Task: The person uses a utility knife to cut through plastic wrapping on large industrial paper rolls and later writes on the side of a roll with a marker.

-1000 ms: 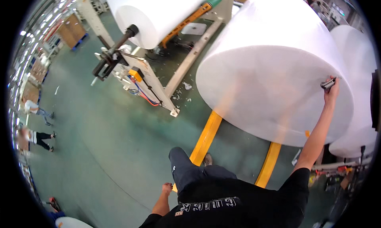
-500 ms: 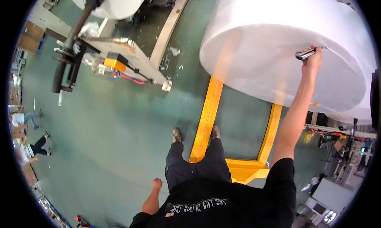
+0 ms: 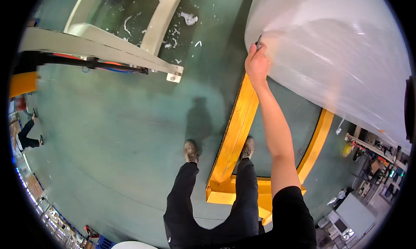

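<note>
One hand works: my right hand (image 3: 257,65) pinches a small dark tool (image 3: 258,42) against the roll (image 3: 329,54), at its near edge. I judge I'm cutting the wrap; next, a steady downward draw. Left hand unseen.

yellow pallet frame (image 3: 234,132) | cream metal frame (image 3: 108,41) | white scraps (image 3: 189,18) on green floor (image 3: 108,132)

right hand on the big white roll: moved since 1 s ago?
Yes. The right hand with its small dark tool has slid across the big white roll, from the roll's right side to its left edge above the yellow frame.
</note>
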`<state>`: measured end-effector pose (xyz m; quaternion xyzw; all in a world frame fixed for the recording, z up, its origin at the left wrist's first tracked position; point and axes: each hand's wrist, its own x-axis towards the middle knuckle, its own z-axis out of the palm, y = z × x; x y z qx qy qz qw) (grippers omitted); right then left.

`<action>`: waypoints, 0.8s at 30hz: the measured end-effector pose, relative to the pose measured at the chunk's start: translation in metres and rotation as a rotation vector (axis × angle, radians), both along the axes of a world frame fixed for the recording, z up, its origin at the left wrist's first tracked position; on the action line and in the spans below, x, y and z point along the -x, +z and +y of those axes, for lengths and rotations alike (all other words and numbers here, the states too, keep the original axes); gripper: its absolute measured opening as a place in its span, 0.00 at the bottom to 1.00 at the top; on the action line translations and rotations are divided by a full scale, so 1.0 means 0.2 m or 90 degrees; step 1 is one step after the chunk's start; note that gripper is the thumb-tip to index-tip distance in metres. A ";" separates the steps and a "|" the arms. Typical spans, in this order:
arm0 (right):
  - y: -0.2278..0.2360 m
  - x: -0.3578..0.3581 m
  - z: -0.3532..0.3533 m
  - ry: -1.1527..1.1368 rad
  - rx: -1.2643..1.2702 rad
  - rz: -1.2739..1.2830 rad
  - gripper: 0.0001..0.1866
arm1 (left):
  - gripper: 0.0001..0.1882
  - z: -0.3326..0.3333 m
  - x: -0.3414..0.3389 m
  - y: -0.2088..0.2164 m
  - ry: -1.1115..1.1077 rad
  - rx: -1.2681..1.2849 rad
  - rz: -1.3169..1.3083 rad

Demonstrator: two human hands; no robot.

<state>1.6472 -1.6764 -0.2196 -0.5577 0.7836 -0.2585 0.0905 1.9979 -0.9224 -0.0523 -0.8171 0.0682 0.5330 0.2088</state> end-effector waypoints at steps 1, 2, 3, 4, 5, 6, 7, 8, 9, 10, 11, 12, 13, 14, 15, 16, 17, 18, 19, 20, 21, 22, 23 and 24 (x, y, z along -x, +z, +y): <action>-0.24 0.04 0.02 -0.004 -0.062 0.053 0.23 | 0.14 -0.02 0.01 -0.03 -0.002 -0.011 -0.002; -0.46 0.14 0.04 -0.010 -0.119 0.111 0.23 | 0.14 -0.04 0.01 -0.06 -0.006 -0.014 -0.001; -0.64 0.24 0.07 -0.012 -0.179 0.164 0.24 | 0.14 -0.07 0.01 -0.08 -0.009 -0.019 0.000; -0.77 0.34 0.10 -0.045 -0.355 0.128 0.26 | 0.15 -0.08 0.01 -0.08 -0.013 -0.025 -0.001; -0.89 0.61 0.16 -0.056 -0.460 0.100 0.24 | 0.15 -0.12 0.00 -0.14 -0.023 -0.018 0.018; -0.92 0.59 0.24 -0.100 -0.521 0.054 0.24 | 0.15 -0.11 0.03 -0.08 -0.021 -0.027 0.004; -0.90 0.54 0.36 -0.139 -0.582 0.007 0.24 | 0.16 -0.10 0.06 -0.02 -0.013 -0.030 -0.018; -0.88 0.64 0.48 -0.096 -0.629 0.087 0.24 | 0.16 -0.11 0.07 -0.01 -0.021 -0.024 -0.008; -0.86 0.73 0.68 0.009 -0.644 0.106 0.23 | 0.16 -0.12 0.09 -0.01 -0.026 -0.018 -0.001; -0.78 0.73 0.88 0.041 -0.676 0.098 0.23 | 0.17 -0.12 0.12 0.02 -0.031 -0.017 -0.002; -0.66 0.75 1.09 0.033 -0.719 0.012 0.24 | 0.17 -0.11 0.13 0.04 -0.039 -0.008 -0.002; -0.55 0.82 1.38 0.080 -0.661 -0.030 0.27 | 0.17 -0.11 0.12 0.04 -0.056 -0.003 0.009; -0.40 0.83 1.63 0.079 -0.678 -0.060 0.27 | 0.18 -0.08 0.12 0.07 -0.064 0.001 0.012; -0.25 0.84 1.83 -0.013 -0.783 -0.103 0.27 | 0.18 -0.05 0.12 0.10 -0.074 0.008 0.016; 0.12 0.77 1.91 -0.086 -0.843 -0.192 0.28 | 0.18 0.04 0.16 0.14 -0.070 0.014 0.011; -0.05 1.00 2.35 -0.171 -0.834 -0.179 0.26 | 0.19 0.05 0.16 0.18 -0.081 0.020 0.041; -0.10 1.16 2.73 -0.095 -0.732 -0.260 0.25 | 0.19 0.03 0.13 0.26 -0.120 0.017 0.055; 0.01 1.16 2.81 -0.126 -0.748 -0.334 0.25 | 0.19 -0.01 0.08 0.23 -0.176 0.046 0.061; 0.13 1.15 2.83 -0.186 -0.757 -0.414 0.25 | 0.20 -0.08 0.03 0.15 -0.238 0.086 0.050; 0.20 1.11 2.84 -0.257 -0.737 -0.502 0.25 | 0.20 -0.28 -0.06 0.02 -0.379 0.115 0.062; 0.26 1.15 2.84 -0.300 -0.721 -0.558 0.25 | 0.20 -0.45 -0.02 -0.03 -0.256 0.124 -0.018; 0.32 1.19 2.85 -0.330 -0.713 -0.600 0.24 | 0.21 -0.58 0.02 -0.03 -0.243 0.211 -0.065; 0.39 1.24 2.88 -0.346 -0.710 -0.636 0.24 | 0.18 -0.65 0.07 -0.02 -0.188 0.289 -0.098; 0.42 1.32 2.89 -0.375 -0.681 -0.660 0.24 | 0.21 -0.86 0.17 0.01 -0.190 0.289 -0.052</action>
